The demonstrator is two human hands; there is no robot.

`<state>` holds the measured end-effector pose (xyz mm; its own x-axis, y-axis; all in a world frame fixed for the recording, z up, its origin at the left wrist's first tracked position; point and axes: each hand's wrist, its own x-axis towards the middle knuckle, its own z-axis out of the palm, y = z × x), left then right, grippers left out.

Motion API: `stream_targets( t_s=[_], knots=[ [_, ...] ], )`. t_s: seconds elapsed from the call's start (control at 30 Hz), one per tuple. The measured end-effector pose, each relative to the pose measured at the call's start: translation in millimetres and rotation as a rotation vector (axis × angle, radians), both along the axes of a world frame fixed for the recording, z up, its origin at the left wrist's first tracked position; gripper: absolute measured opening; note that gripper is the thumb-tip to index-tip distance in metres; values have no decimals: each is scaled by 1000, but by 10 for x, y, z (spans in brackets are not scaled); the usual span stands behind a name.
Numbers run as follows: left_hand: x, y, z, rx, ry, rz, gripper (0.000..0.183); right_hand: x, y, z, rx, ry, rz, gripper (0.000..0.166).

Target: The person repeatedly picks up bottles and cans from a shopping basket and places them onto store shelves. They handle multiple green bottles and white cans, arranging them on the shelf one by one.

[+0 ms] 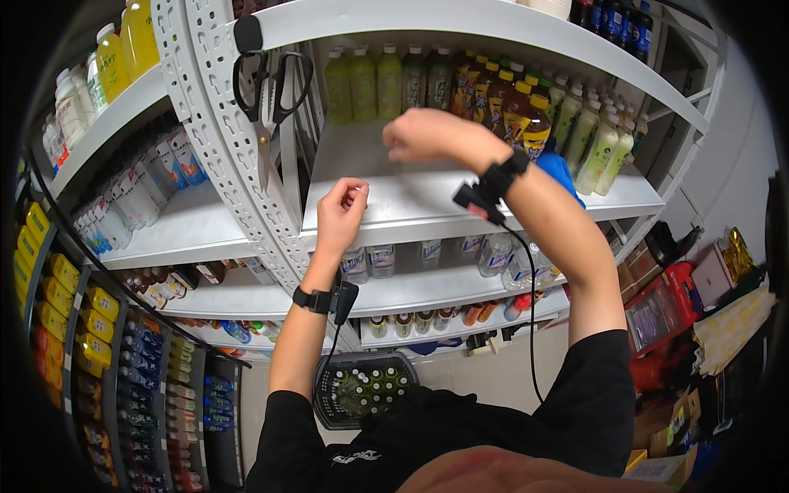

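Observation:
My left hand (pixel 341 212) is over the front edge of a white metal shelf (pixel 363 197), its fingers curled with nothing visible in them. Above the same shelf, my right hand (pixel 422 137) is blurred, bent at the wrist with the fingers pointing left. No object shows in it, though its palm side is partly hidden. Behind it stand yellow-green drink bottles (pixel 363 86) and darker green bottles (pixel 438 80). To the right are rows of brown tea bottles (pixel 516 108) with yellow caps and pale green bottles (pixel 596 145). Each wrist wears a black strap with a cabled device.
Black-handled scissors (pixel 266 92) hang on the perforated white upright (pixel 216 123). A blue cloth-like thing (pixel 558 172) lies beside my right forearm. Water bottles (pixel 381 260) fill part of the shelf below. On the floor stands a dark basket (pixel 327 413) of green bottles. Boxes (pixel 666 308) crowd the right.

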<state>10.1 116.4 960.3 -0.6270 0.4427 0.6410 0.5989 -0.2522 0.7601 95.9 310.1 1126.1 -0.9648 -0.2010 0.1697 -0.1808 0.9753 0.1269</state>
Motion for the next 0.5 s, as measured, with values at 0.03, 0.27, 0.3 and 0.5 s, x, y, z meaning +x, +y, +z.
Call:
stream_targets(
  t_s=[0.03,0.27,0.3,0.5],
  knots=[
    [-68,73,-24,-21,1,24,9,-191,151,95,-43,-70,-135,38],
    [-204,125,-106,-108,6,203,9,-1560,1664,398,-126,271,-331,61],
    [-175,166,-104,-104,16,222,9,-1657,1897,419,-65,337,-341,62],
    [-125,239,-48,-115,-35,289,5,-2523,2731,264,82,532,-482,78]
  ],
)
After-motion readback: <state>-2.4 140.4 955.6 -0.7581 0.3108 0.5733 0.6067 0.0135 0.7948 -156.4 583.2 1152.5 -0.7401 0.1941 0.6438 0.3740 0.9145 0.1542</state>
